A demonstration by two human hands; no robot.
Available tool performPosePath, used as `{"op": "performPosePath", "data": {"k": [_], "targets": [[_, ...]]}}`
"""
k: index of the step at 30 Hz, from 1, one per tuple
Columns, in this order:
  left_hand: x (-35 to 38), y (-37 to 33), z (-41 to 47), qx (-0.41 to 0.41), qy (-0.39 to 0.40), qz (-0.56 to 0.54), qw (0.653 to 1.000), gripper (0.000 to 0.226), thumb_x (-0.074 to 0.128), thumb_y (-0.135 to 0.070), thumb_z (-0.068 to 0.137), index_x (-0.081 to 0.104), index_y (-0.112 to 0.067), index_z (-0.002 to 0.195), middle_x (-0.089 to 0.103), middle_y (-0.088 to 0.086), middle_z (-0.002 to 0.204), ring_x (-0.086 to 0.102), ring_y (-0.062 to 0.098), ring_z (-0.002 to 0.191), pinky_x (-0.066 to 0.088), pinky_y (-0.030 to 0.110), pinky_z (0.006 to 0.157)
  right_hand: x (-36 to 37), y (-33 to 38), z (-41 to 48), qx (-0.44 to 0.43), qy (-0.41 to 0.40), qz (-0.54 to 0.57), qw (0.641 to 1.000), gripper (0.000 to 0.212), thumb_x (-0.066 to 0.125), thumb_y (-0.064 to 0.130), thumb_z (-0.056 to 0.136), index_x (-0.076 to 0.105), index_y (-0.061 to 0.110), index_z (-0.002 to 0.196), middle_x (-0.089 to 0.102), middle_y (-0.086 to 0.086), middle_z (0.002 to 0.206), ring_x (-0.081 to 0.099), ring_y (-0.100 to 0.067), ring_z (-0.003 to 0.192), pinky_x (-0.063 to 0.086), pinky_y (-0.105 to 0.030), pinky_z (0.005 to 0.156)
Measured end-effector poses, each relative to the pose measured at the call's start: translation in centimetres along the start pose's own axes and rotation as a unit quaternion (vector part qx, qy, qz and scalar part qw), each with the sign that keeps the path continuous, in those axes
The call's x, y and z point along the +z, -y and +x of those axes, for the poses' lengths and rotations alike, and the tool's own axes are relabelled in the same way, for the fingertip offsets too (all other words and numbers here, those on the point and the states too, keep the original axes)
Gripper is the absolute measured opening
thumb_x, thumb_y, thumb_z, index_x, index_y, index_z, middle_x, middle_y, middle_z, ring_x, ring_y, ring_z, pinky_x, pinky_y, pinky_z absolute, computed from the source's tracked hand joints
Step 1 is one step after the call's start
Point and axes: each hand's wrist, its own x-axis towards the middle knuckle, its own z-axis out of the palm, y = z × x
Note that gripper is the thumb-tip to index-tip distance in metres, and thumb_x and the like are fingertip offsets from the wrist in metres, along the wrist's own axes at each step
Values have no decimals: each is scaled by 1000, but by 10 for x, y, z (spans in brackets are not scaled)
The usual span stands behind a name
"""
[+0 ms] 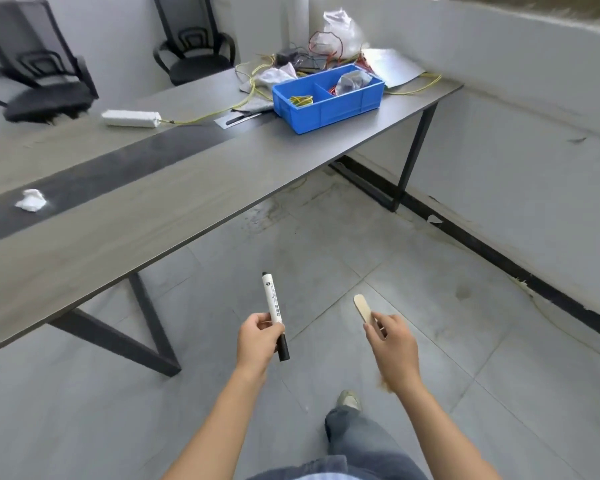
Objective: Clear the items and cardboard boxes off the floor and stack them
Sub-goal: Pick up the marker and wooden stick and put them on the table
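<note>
While the left hand (257, 341) curls round a marker (274, 315), tip up, the right hand (392, 348) pinches a flat wooden stick (362, 308), both low in the frame's centre over bare floor tiles (413, 258). Open floor runs ahead to the wall at right. The table (174, 202) edge cuts diagonally across the left, a blue bin (329, 105) near its far end, upper centre.

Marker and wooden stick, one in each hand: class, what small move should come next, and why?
Probably step to the table and put both in the blue bin: left hand grips the marker, right hand pinches the wooden stick, and the bin sits open.
</note>
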Motion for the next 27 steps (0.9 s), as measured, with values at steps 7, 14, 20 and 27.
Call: {"op": "performPosePath", "data": {"k": [7, 14, 20, 27], "targets": [[82, -43, 29, 1, -5, 28, 1000, 18, 55, 5, 82, 57, -13, 83, 58, 3, 76, 52, 18, 69, 46, 33, 71, -31, 8, 115, -21, 13, 8, 1000, 21, 58, 14, 90, 66, 5, 107, 51, -4, 86, 55, -26, 77, 37, -30, 66], [76, -58, 81, -43, -105, -15, 993, 21, 55, 7, 82, 56, -14, 80, 59, 5, 78, 54, 20, 71, 45, 32, 69, -3, 10, 167, -37, 123, -39, 991, 20, 54, 22, 93, 64, 8, 103, 51, -1, 88, 49, -19, 73, 35, -27, 60], [79, -95, 162, -47, -130, -54, 989, 19, 55, 8, 82, 55, -11, 79, 56, 5, 75, 52, 20, 68, 44, 34, 72, 22, 42, 244, -78, 127, -67, 987, 19, 56, 19, 92, 63, 5, 102, 44, 4, 78, 50, -26, 73, 35, -27, 62], [75, -199, 298, 16, -129, -80, 988, 20, 55, 6, 80, 54, -14, 76, 56, 3, 73, 51, 19, 67, 45, 35, 73, 60, 110, 355, -81, 105, -112, 985, 20, 53, 21, 92, 62, 3, 96, 47, -1, 83, 54, -28, 78, 36, -31, 63]]}}
